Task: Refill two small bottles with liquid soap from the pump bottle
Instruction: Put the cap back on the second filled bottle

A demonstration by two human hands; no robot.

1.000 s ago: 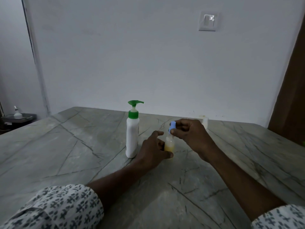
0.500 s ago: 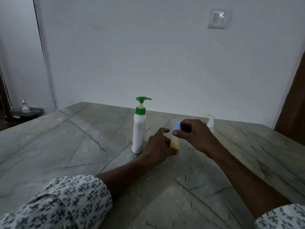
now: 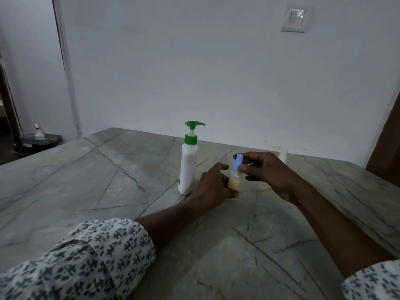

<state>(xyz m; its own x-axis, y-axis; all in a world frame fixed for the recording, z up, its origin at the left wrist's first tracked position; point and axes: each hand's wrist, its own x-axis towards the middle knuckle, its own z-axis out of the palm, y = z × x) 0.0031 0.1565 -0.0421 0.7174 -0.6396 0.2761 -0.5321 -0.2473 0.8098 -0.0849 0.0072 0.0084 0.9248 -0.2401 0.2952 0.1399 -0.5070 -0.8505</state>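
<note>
- The small bottle [image 3: 234, 182], holding yellowish liquid, stands upright on the grey veined counter [image 3: 108, 180], just right of the white pump bottle [image 3: 187, 167] with its green pump head.
- The left hand [image 3: 213, 187] is wrapped round the small bottle's lower body, steadying it.
- The right hand [image 3: 268, 172] pinches the blue cap [image 3: 238, 161] at the bottle's top between thumb and fingers.
- A second small pale bottle [image 3: 283, 154] stands behind the right hand, near the wall.

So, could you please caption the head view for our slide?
Left hand steadies a small clear bottle of yellowish soap; right hand grips its blue cap.
</note>
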